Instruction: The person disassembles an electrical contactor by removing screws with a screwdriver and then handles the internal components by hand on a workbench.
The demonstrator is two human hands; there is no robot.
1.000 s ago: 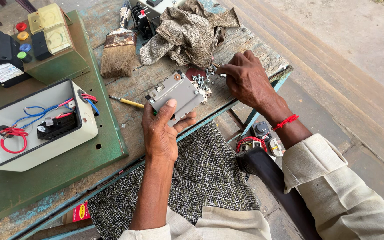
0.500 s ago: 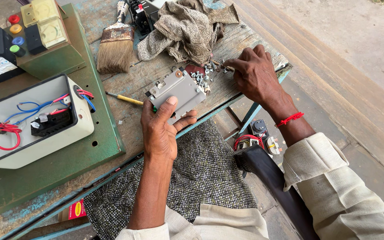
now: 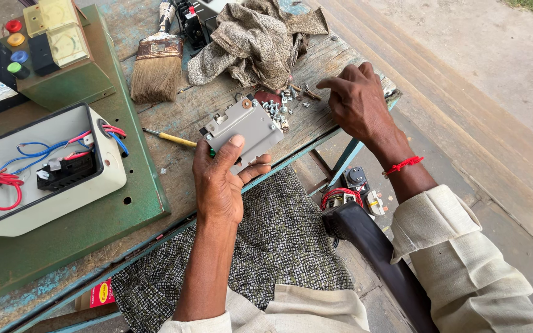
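From the head view, the left hand (image 3: 220, 179) has its fingers clamped on a grey metal switch plate (image 3: 245, 126), held just above the near edge of the wooden counter (image 3: 205, 105). The right hand (image 3: 359, 102), fingers pinched together, picks at the pile of small screws (image 3: 279, 108) just right of the plate. I judge assembly only partway along: the open white switch box (image 3: 44, 169) at left shows bare wiring, and the yellow-handled screwdriver (image 3: 171, 139) lies untouched.
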